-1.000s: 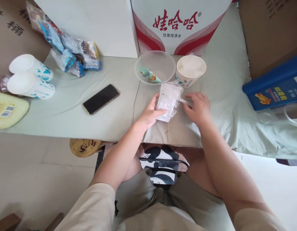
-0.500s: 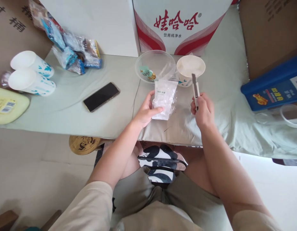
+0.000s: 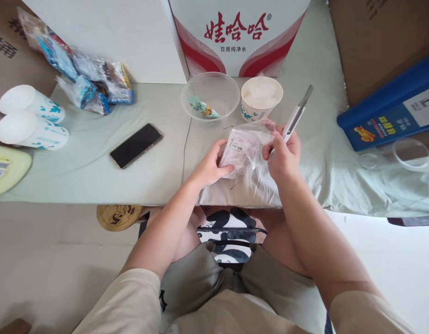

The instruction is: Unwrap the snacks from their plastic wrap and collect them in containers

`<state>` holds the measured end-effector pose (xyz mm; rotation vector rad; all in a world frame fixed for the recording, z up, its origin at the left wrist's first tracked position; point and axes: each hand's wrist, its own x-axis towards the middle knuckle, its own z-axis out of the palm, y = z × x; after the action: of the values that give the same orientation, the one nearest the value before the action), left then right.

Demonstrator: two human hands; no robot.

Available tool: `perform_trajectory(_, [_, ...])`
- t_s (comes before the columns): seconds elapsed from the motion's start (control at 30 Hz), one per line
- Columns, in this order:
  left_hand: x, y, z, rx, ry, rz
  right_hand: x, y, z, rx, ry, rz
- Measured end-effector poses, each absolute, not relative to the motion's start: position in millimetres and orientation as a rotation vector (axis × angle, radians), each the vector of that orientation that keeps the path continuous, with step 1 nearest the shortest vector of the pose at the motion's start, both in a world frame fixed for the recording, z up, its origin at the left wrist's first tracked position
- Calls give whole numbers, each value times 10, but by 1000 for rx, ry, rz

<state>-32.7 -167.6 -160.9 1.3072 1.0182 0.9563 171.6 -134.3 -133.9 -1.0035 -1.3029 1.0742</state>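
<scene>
My left hand (image 3: 210,166) grips the left side of a clear plastic packet (image 3: 245,150) lifted just above the cloth-covered table (image 3: 96,176). My right hand (image 3: 283,155) is closed round a white utility knife (image 3: 297,116), blade end pointing up and to the right, while its fingers also pinch the packet's upper right corner. Just behind the packet stand a clear plastic bowl (image 3: 210,95) with a small sachet (image 3: 203,107) in it and a paper cup (image 3: 261,97) with blue print.
A black phone (image 3: 136,144) lies to the left. Snack packets (image 3: 85,79) and two lying paper cups (image 3: 29,118) are at far left. A red-and-white carton (image 3: 235,32) stands behind, a blue box (image 3: 391,109) at right.
My right hand picked the knife up off the table, raised it, then brought it to the packet's top right corner. The packet has been lifted and tilted. The view shifted slightly right.
</scene>
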Motion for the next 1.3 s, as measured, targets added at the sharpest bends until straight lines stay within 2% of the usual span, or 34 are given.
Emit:
perform_trajectory(0.3, [-305,-1682,-1651,1286,1033,1007,1493,-1526,-1235,-1061,-1300,1431])
perform_trajectory(0.5, [-277,-1685,-1643,1092,1066,1125,1432,-1481,-1243,-1085,-1109,1679])
perform_trajectory(0.63, [-259,-1663,-1625,918,1075,1220,1397,-1492,-1246,-1071,-1148,1731])
perform_trajectory(1.03, [-279,-1636,-1452,565,1003,1280,1400,-1543,-1374,-1067,-1668,1386])
perform_trajectory(1.13, [-279,-1622,-1498,592,1041,1274,1406,-1546,-1366,-1063,-1587,1376])
perform_trajectory(1.3, [-312,-1592,-1650,672,1075,1321,1442,-1541,-1347,-1175,-1383,1180])
